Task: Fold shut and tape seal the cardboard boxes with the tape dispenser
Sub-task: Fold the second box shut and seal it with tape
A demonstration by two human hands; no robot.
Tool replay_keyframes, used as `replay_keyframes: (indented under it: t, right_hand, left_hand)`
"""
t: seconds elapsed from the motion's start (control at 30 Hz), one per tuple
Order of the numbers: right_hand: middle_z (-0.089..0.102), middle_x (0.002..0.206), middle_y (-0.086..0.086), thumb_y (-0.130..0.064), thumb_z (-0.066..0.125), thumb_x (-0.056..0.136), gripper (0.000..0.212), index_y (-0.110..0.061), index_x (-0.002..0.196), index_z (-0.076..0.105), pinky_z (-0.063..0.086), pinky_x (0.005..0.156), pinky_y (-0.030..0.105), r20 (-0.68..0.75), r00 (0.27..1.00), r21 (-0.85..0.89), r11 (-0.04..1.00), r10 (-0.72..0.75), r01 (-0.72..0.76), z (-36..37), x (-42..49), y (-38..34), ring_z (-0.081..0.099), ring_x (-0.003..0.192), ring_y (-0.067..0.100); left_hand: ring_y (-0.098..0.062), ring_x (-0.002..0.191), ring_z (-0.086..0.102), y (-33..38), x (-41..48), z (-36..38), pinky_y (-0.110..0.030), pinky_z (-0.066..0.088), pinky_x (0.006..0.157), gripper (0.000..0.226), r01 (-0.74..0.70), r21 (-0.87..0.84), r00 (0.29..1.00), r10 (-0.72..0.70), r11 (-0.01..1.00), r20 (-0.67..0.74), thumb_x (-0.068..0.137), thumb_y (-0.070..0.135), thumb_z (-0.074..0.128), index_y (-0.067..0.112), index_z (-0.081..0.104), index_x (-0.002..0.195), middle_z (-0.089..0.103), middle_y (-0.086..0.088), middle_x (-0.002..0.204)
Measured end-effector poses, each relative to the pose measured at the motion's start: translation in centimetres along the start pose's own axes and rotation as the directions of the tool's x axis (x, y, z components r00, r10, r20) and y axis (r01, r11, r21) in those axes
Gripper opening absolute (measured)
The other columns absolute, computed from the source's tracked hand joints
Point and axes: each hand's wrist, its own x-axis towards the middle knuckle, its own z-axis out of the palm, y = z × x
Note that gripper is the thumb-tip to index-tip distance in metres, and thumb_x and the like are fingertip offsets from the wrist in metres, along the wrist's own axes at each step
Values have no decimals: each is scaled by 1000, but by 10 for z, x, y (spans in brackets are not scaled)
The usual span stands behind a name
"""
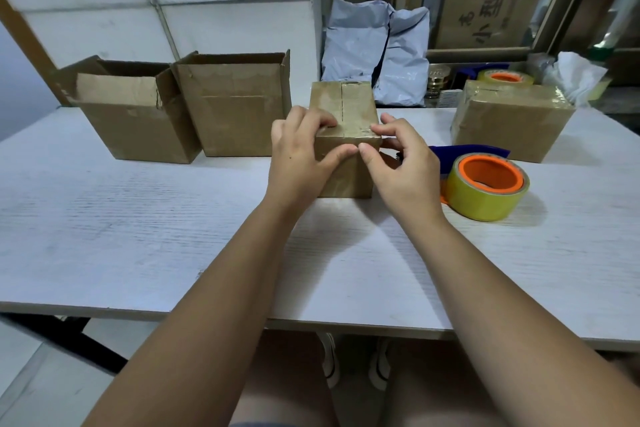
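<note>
Table (138,236): free room from 6 to 9 o'clock; far edge crowded.
Open box A (138,128) and open box B (235,114), 10 o'clock: flaps up, untaped, both left to do.
Sealed box (509,121), 2 o'clock: done.
Centre box (343,104), 12 o'clock: flaps shut, tape apparently along the seam.
Tape dispenser (485,187), 3 o'clock: lying near it.
Left hand (298,163) and right hand (405,170): each pinches its near top edge, thumbs on the front face, probably pressing down the tape end.

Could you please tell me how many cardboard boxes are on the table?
4: leftmost open box, second open box beside it, closed box in the centre held by the left hand and right hand, taped box at right.
</note>
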Motion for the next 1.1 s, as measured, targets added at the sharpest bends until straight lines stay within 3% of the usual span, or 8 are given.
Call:
replay_keyframes:
  t: [0.13,0.3,0.47,0.6,0.7,0.93,1.03,1.1]
  right_hand:
    - [59,131,-4,-28,67,85,22,-18,103,63,52,90,43,3,1000,9,1000,6,-6,1,1,2,61,110,11]
    - [59,132,-2,-27,68,86,23,-16,106,63,52,91,38,11,1000,2,1000,26,-26,1,1,0,61,111,11]
    - [62,117,3,-26,71,84,32,-6,106,62,53,83,43,-20,999,-107,994,-32,30,5,0,-6,59,103,17]
    - [64,115,4,-26,70,84,28,-7,103,62,52,84,40,-36,999,-161,986,-39,32,6,0,-9,58,104,17]
    - [65,115,3,-25,72,83,24,-9,98,62,52,82,39,-32,999,-161,986,-40,35,4,1,-10,62,100,20]
    - [64,124,-2,-28,71,83,23,-15,100,63,53,83,41,22,1000,-181,984,14,-10,-7,2,-12,65,101,20]
    - [58,133,-6,-28,69,85,19,-18,97,59,52,85,36,83,996,-193,981,32,-15,-11,-2,-18,63,107,18]
    - [53,136,-13,-26,68,86,17,-19,97,56,52,85,31,135,990,-179,984,47,-22,-16,-7,-21,62,108,14]
  left_hand:
    - [-20,100,48,-5,5,-6,-6,26,90,37,49,-44,996,-45,998,73,80,46,63,14,67,98,49,12,99]
    - [-19,109,56,-12,9,-18,-45,43,96,32,-36,-142,989,56,989,140,92,31,49,12,69,107,51,14,101]
    - [-23,106,55,-14,9,-14,-40,44,95,27,19,-172,989,7,985,149,92,28,48,18,69,106,49,20,97]
    - [-1,114,51,-14,3,-14,-14,38,96,22,135,-352,983,-81,926,162,92,21,49,26,64,107,55,15,109]
    - [3,111,53,-5,-4,-9,-12,39,94,22,147,-364,989,-137,920,52,93,18,49,24,64,109,59,13,113]
    - [-2,105,60,4,-5,-7,-21,48,88,27,388,-595,911,-391,704,130,103,31,36,21,57,117,63,13,111]
    - [-9,120,53,4,-2,-9,-29,44,102,46,500,-677,819,-548,541,167,100,46,22,22,51,125,57,5,127]
    - [-6,127,43,3,-1,-14,-31,34,109,51,522,-644,804,-574,559,154,94,56,23,29,46,130,48,9,136]
